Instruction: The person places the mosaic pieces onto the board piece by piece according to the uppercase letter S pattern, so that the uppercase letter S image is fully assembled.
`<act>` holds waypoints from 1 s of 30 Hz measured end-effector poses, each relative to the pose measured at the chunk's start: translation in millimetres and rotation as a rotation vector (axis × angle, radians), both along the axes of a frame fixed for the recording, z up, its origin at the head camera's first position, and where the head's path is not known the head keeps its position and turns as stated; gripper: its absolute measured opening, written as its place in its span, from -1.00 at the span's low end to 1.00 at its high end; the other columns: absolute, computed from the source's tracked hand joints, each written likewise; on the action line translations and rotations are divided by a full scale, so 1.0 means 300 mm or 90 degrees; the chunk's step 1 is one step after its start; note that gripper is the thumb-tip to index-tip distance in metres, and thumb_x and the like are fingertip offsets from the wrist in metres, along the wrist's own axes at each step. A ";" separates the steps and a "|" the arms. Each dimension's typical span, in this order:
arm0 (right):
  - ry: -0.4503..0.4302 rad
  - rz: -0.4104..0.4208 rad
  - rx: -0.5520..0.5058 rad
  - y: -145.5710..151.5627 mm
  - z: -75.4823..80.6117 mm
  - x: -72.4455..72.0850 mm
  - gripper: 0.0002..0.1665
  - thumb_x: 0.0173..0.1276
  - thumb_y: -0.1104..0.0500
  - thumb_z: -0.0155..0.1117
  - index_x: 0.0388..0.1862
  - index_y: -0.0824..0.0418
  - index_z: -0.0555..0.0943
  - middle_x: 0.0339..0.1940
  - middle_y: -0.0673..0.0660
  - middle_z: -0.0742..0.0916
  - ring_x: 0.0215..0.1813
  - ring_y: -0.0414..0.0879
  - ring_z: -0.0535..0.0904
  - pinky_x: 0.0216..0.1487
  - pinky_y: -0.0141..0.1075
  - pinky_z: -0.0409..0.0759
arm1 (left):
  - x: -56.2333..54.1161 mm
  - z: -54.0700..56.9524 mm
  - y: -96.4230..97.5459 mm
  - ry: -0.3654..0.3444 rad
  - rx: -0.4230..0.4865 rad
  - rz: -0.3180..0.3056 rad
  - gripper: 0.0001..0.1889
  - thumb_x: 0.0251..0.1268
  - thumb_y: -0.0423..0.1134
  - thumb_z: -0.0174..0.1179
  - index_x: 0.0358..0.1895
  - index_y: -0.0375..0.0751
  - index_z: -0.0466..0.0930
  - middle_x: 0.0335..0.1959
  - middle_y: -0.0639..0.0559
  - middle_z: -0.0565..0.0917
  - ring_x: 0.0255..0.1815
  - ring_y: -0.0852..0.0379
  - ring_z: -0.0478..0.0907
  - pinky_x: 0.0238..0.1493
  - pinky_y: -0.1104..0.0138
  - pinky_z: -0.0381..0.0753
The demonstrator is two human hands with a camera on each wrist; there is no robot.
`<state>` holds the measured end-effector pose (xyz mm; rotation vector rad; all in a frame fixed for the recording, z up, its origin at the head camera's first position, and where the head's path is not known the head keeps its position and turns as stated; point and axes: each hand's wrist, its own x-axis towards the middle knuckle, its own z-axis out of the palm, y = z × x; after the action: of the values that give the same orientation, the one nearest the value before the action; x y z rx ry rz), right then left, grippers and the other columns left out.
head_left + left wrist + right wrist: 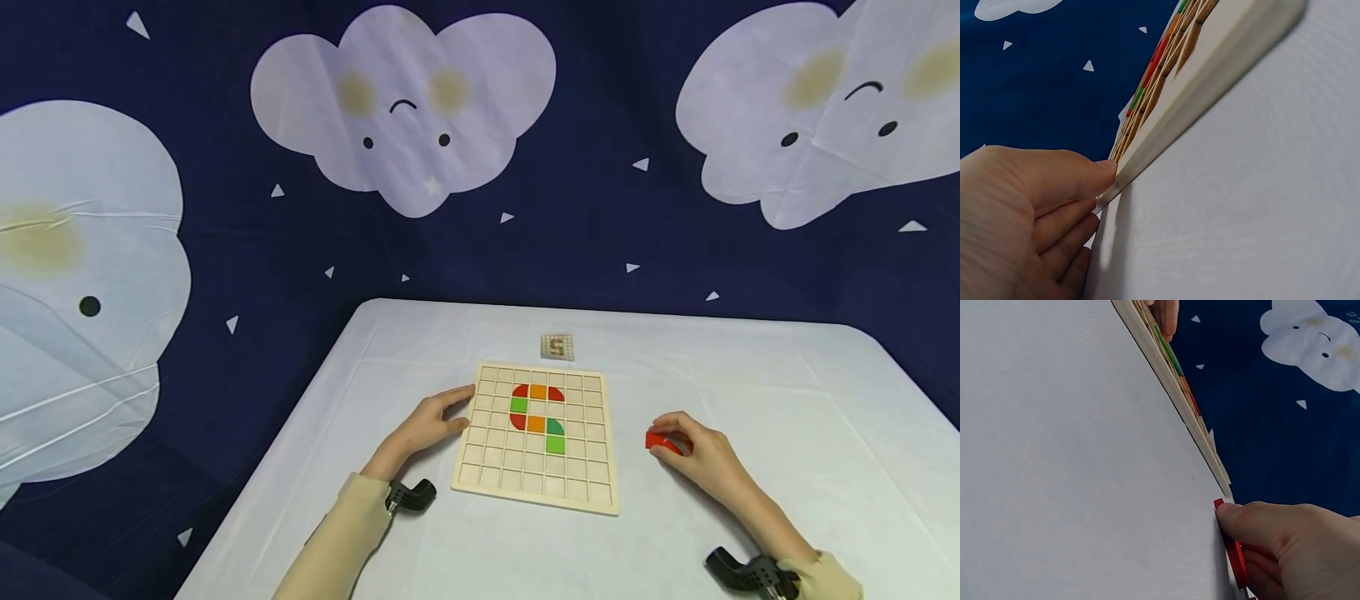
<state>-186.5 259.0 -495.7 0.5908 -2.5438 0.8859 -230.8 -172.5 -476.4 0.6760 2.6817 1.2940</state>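
A pale wooden grid board (pixel 510 479) lies on the table, bearing red, orange and green tiles, some square and some with one rounded corner, in a curving row. My left hand (pixel 427 425) is at the board's left side, thumb and index finger apart, fingertips touching its edge. The left wrist view shows that thumb against the board's rim (pixel 1204 94). To the right of the board, my right hand (pixel 705 457) pinches red tiles (pixel 655 440) between thumb and fingers, low over the cloth. In the right wrist view the thumb presses on one red tile (pixel 1235 559); the fingers partly hide the tiles.
Behind the board lies a small pattern card (pixel 557 347) with an S-like figure on a grid. A white cloth (pixel 787 392) covers the table. Beyond stands a dark blue backdrop (pixel 585 242) with clouds. Each wrist wears a black camera mount (pixel 412 496).
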 end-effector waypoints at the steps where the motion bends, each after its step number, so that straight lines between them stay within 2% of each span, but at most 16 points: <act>1: 0.003 0.002 0.000 -0.002 0.002 0.001 -0.53 -0.04 0.29 0.54 -0.13 0.11 0.57 -0.30 -0.05 0.73 -0.25 -0.11 0.65 -0.21 -0.68 0.44 | 0.000 0.000 0.000 0.001 0.000 0.000 -0.41 0.20 -0.42 0.19 0.34 -0.33 0.31 0.34 -0.13 0.34 0.39 -0.07 0.18 0.38 0.10 0.13; 15: 0.019 -0.001 -0.005 -0.006 0.002 0.008 -0.56 -0.06 0.27 0.55 -0.18 0.11 0.57 -0.31 -0.06 0.71 -0.28 -0.16 0.63 -0.23 -0.63 0.49 | 0.004 0.003 0.003 0.004 -0.003 0.000 -0.41 0.21 -0.41 0.19 0.34 -0.34 0.31 0.34 -0.14 0.34 0.39 -0.08 0.18 0.38 0.08 0.14; 20: 0.017 -0.020 -0.007 -0.005 0.003 0.006 -0.53 -0.08 0.26 0.57 -0.19 0.06 0.56 -0.31 -0.07 0.72 -0.27 -0.21 0.63 -0.31 -0.46 0.60 | 0.001 -0.004 -0.001 0.012 -0.005 -0.007 -0.42 0.23 -0.40 0.19 0.34 -0.36 0.30 0.35 -0.15 0.34 0.39 -0.08 0.18 0.37 0.09 0.15; 26: 0.024 -0.003 -0.042 -0.019 0.046 0.011 -0.53 -0.06 0.30 0.56 -0.17 0.05 0.57 -0.29 -0.07 0.73 -0.26 -0.04 0.67 -0.43 -0.29 0.63 | 0.000 -0.006 -0.002 0.019 -0.004 -0.008 -0.42 0.22 -0.40 0.19 0.34 -0.37 0.30 0.34 -0.15 0.34 0.39 -0.08 0.19 0.37 0.08 0.16; 30: 0.014 0.000 -0.053 -0.040 0.086 0.024 -0.53 -0.04 0.28 0.54 -0.14 -0.01 0.57 -0.27 -0.10 0.73 -0.21 -0.11 0.65 -0.45 -0.23 0.61 | -0.001 -0.009 -0.003 0.018 -0.007 -0.011 -0.42 0.23 -0.40 0.19 0.34 -0.37 0.30 0.35 -0.15 0.33 0.39 -0.08 0.18 0.37 0.09 0.16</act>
<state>-179.3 246.9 -470.0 0.5729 -2.4738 0.9751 -231.1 -173.3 -479.0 0.7199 2.6972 1.2742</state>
